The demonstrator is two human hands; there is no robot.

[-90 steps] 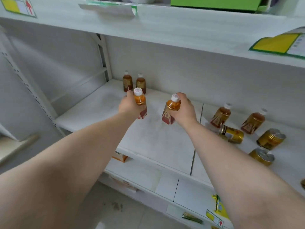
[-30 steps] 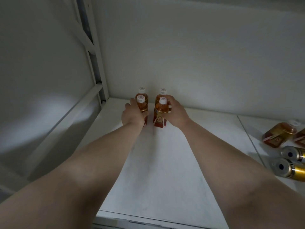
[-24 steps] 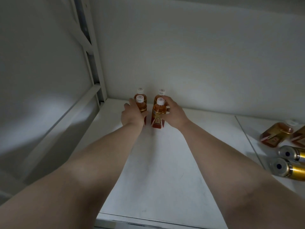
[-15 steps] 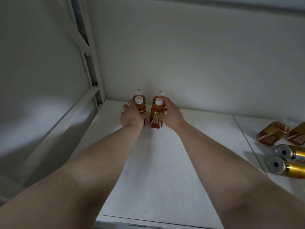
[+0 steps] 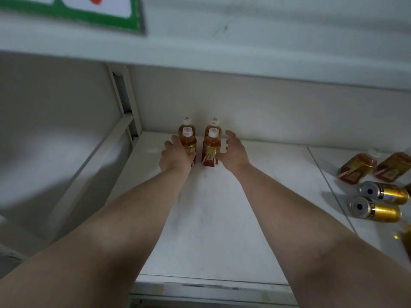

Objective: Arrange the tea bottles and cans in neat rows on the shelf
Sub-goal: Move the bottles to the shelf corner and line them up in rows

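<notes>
Four amber tea bottles with white caps stand in a two-by-two block at the back left of the white shelf. My left hand is wrapped round the lower part of the front left bottle, hiding its label. The front right bottle stands free on the shelf. My right hand hovers just right of it with spread fingers, holding nothing. Behind them stand the back left bottle and the back right bottle, close to the rear wall.
At the right, two tea bottles and two gold cans lie on their sides. The upper shelf edge hangs overhead with a green-bordered label. A metal upright bounds the left.
My right hand has let go of the front right bottle and opened beside it. My left hand stays on the front left bottle. The view has pulled back, showing the upper shelf.
</notes>
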